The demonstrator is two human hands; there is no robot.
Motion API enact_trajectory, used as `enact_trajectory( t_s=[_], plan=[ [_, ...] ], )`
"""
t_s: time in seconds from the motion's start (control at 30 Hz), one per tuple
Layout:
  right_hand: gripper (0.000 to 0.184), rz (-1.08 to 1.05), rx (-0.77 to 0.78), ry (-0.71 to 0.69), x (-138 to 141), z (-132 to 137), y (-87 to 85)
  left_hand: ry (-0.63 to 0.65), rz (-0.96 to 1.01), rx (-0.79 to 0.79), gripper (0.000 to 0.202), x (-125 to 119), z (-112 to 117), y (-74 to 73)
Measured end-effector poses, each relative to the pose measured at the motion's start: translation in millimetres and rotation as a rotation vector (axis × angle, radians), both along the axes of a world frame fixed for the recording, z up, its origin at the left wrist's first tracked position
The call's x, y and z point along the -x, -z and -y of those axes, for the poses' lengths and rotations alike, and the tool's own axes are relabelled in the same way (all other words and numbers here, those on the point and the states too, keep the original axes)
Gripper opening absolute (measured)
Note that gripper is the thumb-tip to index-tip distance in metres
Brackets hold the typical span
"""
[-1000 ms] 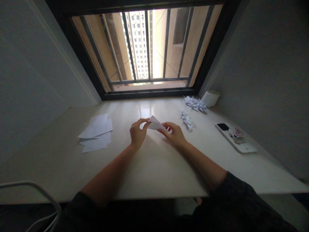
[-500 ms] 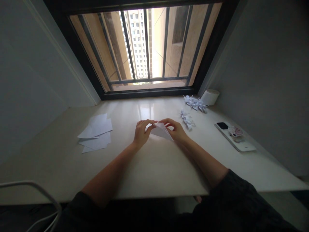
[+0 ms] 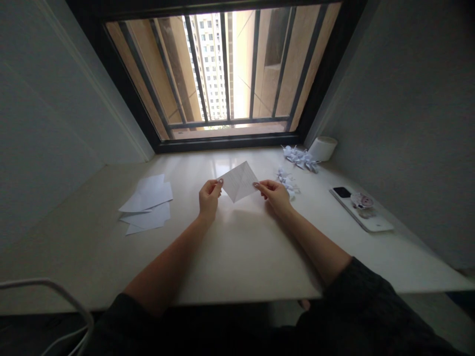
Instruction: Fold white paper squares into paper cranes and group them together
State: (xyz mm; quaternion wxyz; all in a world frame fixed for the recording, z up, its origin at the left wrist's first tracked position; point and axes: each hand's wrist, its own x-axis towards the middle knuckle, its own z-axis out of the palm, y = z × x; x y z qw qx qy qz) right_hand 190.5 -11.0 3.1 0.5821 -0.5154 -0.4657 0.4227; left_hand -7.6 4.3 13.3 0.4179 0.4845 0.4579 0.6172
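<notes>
A square sheet of white paper (image 3: 239, 181) is spread between my two hands just above the pale sill, turned with a corner toward me. One crease runs across it from the far corner to the near one. My left hand (image 3: 210, 198) pinches its left corner between thumb and fingers. At the right corner, my right hand (image 3: 274, 195) has the same kind of pinch. Small folded white paper pieces (image 3: 286, 181) lie just beyond my right hand, partly hidden by it.
A loose stack of white paper sheets (image 3: 148, 202) lies to the left. More folded pieces (image 3: 300, 159) sit by a white roll (image 3: 322, 149) at the back right. A phone (image 3: 359, 210) lies at the right. A white cable (image 3: 48, 282) loops at lower left, and a barred window (image 3: 226, 143) stands behind.
The paper, folded over between my hands before, is now opened out flat. My hands have moved apart to its opposite corners.
</notes>
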Motion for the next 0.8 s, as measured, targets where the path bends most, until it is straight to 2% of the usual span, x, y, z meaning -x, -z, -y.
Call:
enact_trajectory(
  t_s=[0.17, 0.37, 0.63, 0.8],
  plan=[
    [0.037, -0.175, 0.087, -0.049, -1.2, -1.5, 3.3, 0.089, 0.065, 0.124, 0.033, -0.3, 1.1, 0.2],
    [0.037, -0.192, 0.061, 0.006, -3.5, -1.8, 3.9, 0.163, -0.051, 0.058, 0.037, 0.1, 6.2, -3.4],
    [0.034, -0.169, 0.032, 0.065, -2.8, -1.8, 3.2, 0.019, -0.01, 0.055, 0.036, 0.5, 3.6, -2.7],
    [0.034, -0.152, 0.044, 0.051, -4.1, -2.3, 5.0, 0.011, 0.001, 0.081, 0.037, 1.3, 2.1, -2.7]
  ],
)
